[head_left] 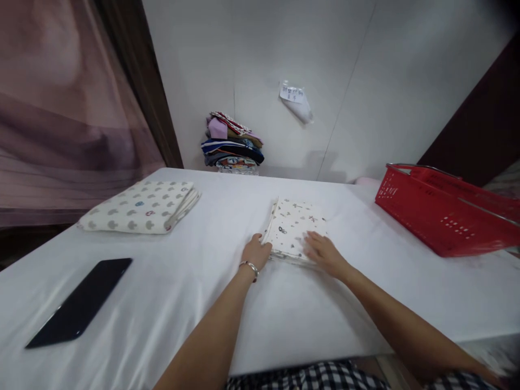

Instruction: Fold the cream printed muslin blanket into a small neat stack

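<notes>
A small folded white cloth with a fine scattered print lies on the white-covered table in front of me. At its near left corner, my left hand has its fingers closed round the edge; a bracelet is on that wrist. My right hand lies flat over the near right part of the cloth, fingers extended. To the left rests a larger folded cloth with grey mushroom-like shapes, touched by neither hand.
A dark flat tablet-like object lies at the near left. A red plastic basket stands at the right. Behind the table is a stack of folded clothes. A plastic sleeve with a label hangs on the wall.
</notes>
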Available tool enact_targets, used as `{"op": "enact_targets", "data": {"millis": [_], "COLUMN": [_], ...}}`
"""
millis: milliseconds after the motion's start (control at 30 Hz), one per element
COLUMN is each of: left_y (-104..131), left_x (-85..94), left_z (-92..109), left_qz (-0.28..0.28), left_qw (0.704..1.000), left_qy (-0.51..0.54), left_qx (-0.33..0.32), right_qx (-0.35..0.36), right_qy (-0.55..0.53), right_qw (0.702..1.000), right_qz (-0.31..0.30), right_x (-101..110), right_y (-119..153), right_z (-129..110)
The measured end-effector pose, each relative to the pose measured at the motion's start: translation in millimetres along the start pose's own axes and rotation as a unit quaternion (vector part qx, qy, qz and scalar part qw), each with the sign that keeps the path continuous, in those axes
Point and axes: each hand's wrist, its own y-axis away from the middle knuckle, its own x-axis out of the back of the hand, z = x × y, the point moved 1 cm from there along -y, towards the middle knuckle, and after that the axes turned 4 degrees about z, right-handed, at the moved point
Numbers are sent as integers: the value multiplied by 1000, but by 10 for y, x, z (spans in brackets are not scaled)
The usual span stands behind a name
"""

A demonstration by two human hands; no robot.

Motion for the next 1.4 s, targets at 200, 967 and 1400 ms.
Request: {"op": "enact_targets", "data": {"millis": [200,967,1400], "left_y": [-77,371,512], "left_x": [-56,-296,-297], "left_z": [-65,271,272], "left_qz": [-17,-199,-278], "left_qw": [997,954,955], "left_qy": [66,189,64], "left_qx": [33,122,80], "right_qx": [-165,-124,-59], "right_qy": [-96,63,12], "right_qw": [975,976,997], "right_qz": [109,168,38], "right_x": [-88,333,461], "right_y": [612,544,637], "right_z": [320,414,514]}}
